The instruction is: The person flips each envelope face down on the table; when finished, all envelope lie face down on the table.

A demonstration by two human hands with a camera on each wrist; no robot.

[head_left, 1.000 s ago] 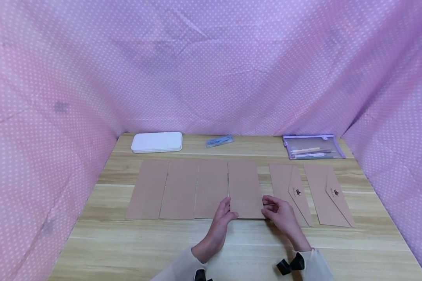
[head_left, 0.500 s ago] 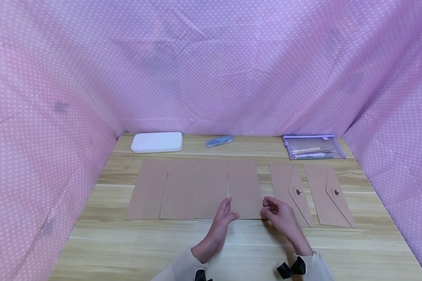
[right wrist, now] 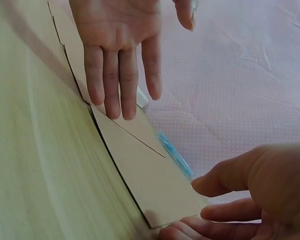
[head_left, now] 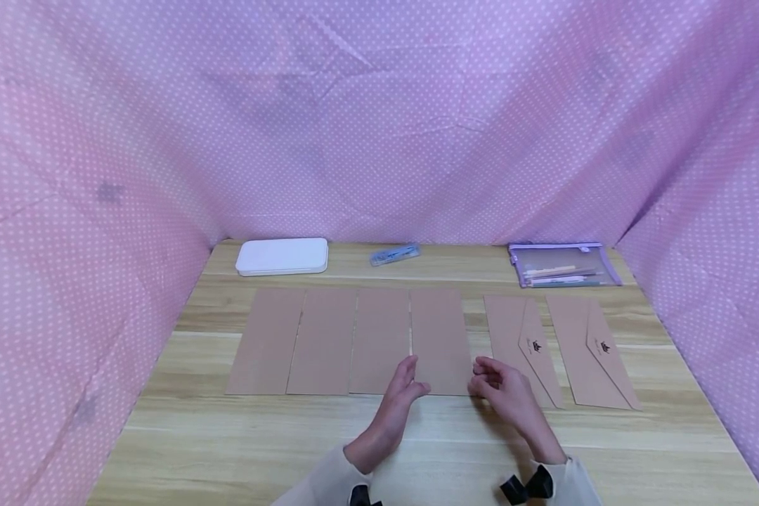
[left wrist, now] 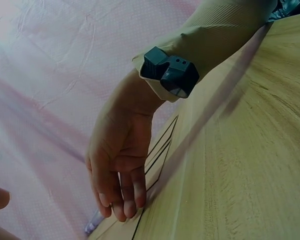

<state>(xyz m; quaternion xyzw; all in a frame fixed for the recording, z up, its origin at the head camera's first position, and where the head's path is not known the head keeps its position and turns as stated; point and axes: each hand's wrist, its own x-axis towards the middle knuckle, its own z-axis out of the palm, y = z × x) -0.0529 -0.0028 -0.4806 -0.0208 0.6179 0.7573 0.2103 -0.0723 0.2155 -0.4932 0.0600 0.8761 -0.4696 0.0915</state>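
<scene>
Several brown envelopes lie side by side in a row, plain face up. The rightmost of that row, a plain envelope (head_left: pixel 439 337), lies flat between my hands. Over its lower left corner my left hand (head_left: pixel 395 414) is held with fingers straight and thumb apart; in the right wrist view the left palm (right wrist: pixel 117 30) faces the camera. At its lower right edge is my right hand (head_left: pixel 509 397), fingers bent loosely, with a gap between thumb and index finger. Its lower fingers are at the envelope's edge; whether they touch is unclear.
To the right lie two envelopes with flaps and crown prints, a nearer envelope (head_left: pixel 525 351) and a farther envelope (head_left: pixel 591 351). Along the back are a white case (head_left: pixel 282 256), a small blue packet (head_left: pixel 395 254) and a purple zip pouch (head_left: pixel 563 266) of pens. Pink dotted cloth (head_left: pixel 379 140) surrounds the table.
My right fingertips have shifted very slightly left, and the envelope's near right corner has moved slightly with them. The left hand stays almost still.
</scene>
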